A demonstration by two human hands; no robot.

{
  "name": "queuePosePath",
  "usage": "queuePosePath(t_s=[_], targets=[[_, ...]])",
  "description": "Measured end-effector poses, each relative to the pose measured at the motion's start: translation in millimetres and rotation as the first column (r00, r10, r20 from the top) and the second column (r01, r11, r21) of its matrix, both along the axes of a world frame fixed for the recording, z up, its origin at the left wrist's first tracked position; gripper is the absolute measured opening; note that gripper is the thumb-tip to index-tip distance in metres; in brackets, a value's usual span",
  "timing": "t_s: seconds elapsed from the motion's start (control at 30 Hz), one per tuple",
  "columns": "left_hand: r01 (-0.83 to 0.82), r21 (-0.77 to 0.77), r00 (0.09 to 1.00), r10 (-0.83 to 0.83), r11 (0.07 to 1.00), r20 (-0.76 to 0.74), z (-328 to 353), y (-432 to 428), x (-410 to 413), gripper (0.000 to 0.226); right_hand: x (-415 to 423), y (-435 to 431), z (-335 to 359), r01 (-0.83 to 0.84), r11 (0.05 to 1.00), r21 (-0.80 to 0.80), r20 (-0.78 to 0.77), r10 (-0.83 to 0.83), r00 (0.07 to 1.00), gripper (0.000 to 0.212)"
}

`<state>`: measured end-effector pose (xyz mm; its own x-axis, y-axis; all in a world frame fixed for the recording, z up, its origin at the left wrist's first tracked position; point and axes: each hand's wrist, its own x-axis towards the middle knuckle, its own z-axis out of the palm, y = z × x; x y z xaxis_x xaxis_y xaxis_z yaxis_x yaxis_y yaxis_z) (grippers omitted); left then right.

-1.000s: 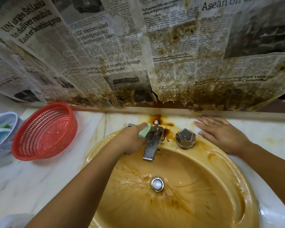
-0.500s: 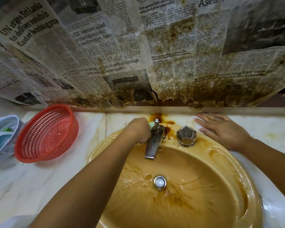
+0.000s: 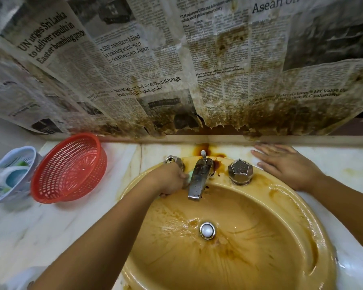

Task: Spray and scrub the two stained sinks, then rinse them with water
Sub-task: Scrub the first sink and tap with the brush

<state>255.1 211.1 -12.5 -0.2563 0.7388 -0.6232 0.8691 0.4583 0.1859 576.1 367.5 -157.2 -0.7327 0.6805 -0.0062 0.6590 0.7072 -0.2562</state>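
A yellow oval sink (image 3: 298, 222) streaked with brown stains fills the lower middle of the view, its steel drain (image 3: 207, 230) at the centre. A stained metal faucet (image 3: 198, 181) stands at its back rim between a left knob (image 3: 173, 161) and a right knob (image 3: 240, 171). My left hand (image 3: 168, 181) grips a green sponge (image 3: 189, 177), mostly hidden under the fingers, against the faucet's left side on the rim. My right hand (image 3: 285, 164) lies flat on the counter by the sink's back right edge.
A red mesh basket (image 3: 69, 168) sits on the marble counter (image 3: 29, 231) to the left, with a pale blue basket (image 3: 11, 174) beyond it at the edge. Brown-stained newspaper (image 3: 176, 70) covers the wall behind. A rust stain (image 3: 203, 148) marks the counter behind the faucet.
My left hand with the sponge has slid from the faucet's top back toward me, down along its left side, uncovering the left knob. My right hand has stayed flat.
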Motion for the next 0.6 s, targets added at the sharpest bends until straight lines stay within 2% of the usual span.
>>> queuePosePath(t_s=[0.07,0.13,0.2,0.3,0.37,0.5,0.6], targets=[[0.014,0.110,0.996,-0.004,0.994,-0.089,-2,5,4,0.029,1,0,1,0.003,1.000,0.002,0.000,-0.003,1.000,0.070],[-0.013,0.156,0.991,0.033,0.988,-0.126,-10,18,10,0.029,2,0,-1,0.008,1.000,-0.002,0.002,-0.008,1.000,0.069],[-0.072,0.140,0.989,0.088,0.988,-0.117,-14,26,14,0.027,3,0,-2,0.001,1.000,-0.008,0.002,-0.001,1.000,0.068],[-0.074,0.004,0.994,0.074,0.997,-0.081,-11,22,5,0.022,2,1,-2,-0.007,1.000,-0.009,0.004,0.007,1.000,0.069],[-0.096,-0.056,0.995,0.096,0.994,-0.014,-7,15,-1,0.019,1,1,-1,-0.001,1.000,-0.004,0.000,0.001,1.000,0.070],[-0.241,0.136,0.967,0.225,0.961,0.124,-17,12,3,0.022,1,0,-1,-0.001,1.000,-0.002,-0.007,0.001,1.000,0.068],[-0.393,0.064,0.867,0.346,0.917,0.360,-11,5,-5,0.020,3,1,-2,-0.007,1.000,-0.001,-0.011,0.007,1.000,0.067]])
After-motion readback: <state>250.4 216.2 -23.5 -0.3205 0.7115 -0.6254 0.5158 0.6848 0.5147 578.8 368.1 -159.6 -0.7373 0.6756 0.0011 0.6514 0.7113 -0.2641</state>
